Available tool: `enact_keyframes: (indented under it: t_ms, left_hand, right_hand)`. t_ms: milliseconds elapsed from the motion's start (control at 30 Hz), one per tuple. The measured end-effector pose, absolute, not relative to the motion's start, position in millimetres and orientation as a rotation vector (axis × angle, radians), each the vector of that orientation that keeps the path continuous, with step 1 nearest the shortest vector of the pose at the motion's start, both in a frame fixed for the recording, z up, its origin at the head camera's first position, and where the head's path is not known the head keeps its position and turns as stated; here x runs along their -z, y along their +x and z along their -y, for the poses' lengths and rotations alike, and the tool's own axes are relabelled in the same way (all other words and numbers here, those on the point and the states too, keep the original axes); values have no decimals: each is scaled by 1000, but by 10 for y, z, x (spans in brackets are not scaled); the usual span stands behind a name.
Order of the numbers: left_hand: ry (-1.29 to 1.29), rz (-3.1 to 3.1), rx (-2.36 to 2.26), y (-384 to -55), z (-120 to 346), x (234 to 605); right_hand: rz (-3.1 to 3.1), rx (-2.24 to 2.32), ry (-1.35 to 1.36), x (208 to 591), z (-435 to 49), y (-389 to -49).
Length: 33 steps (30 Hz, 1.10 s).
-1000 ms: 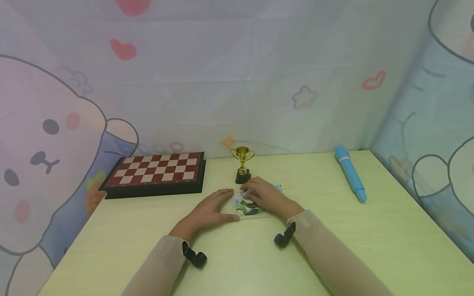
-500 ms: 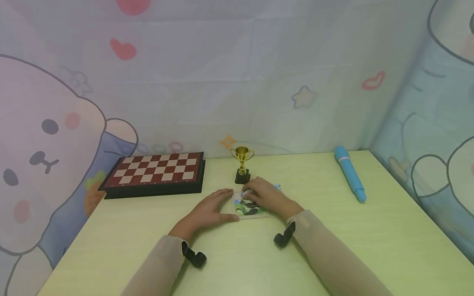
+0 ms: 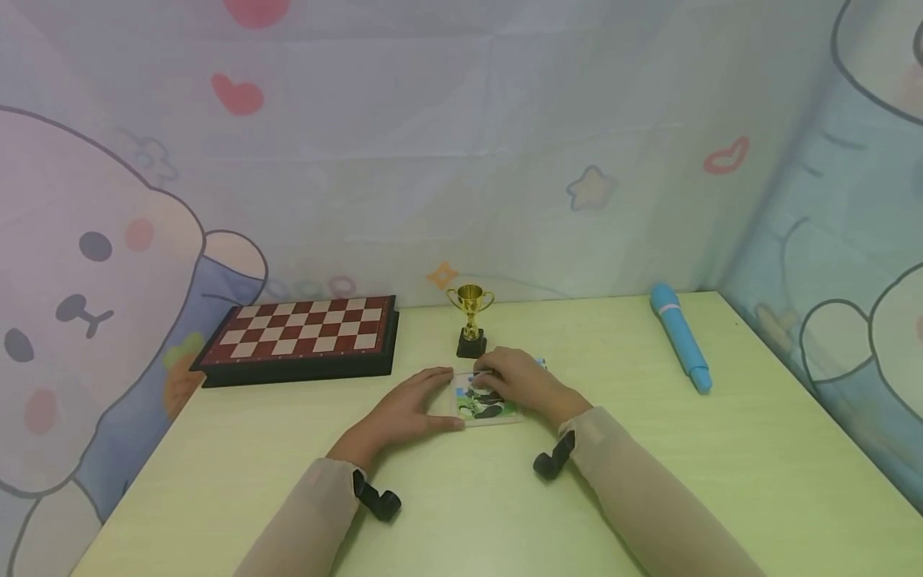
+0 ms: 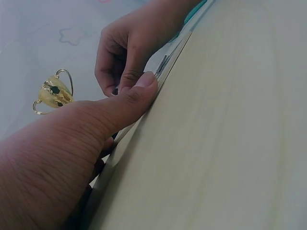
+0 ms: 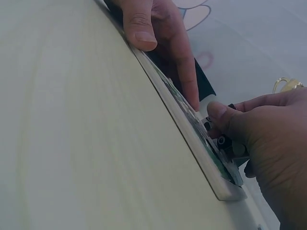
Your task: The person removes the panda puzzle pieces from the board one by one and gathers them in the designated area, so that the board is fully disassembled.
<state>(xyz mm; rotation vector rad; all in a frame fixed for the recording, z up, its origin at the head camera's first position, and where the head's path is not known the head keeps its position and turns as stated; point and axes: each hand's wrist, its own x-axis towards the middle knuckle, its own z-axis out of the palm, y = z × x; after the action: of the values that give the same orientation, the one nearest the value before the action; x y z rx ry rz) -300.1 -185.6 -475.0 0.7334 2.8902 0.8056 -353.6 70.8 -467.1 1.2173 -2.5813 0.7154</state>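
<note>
Picture board [image 3: 489, 409] on the table [image 3: 461, 513], just in front of the gold trophy [image 3: 470, 300], with both hands at it.

In front of the trophy and to its left, the left hand [image 3: 405, 409] lies spread, fingers fairly straight, thumb at the board's near edge and fingertips at the far one; in front of the trophy and slightly right, the right hand [image 3: 522, 385] curls over the picture and seems to pinch a small dark-patterned piece [image 5: 223, 142], its outline mostly hidden. To do this well, the left hand should bear lightly on the frame so it cannot slide, while the right fingertips keep the piece level and shift it in gentle nudges, without lifting the parts around it.
</note>
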Motion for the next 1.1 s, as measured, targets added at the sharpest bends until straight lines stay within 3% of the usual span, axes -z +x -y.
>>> enact_keyframes:
  t_ms: [633, 1100]
  left_hand:
    - [712, -2892, -800, -2991, 1842, 4741]
    - [712, -2906, -779, -2984, 1837, 4760]
  right_hand:
    - [2488, -999, 1078, 4590, -951, -3661]
    - [2737, -1119, 633, 4791, -2239, -3893]
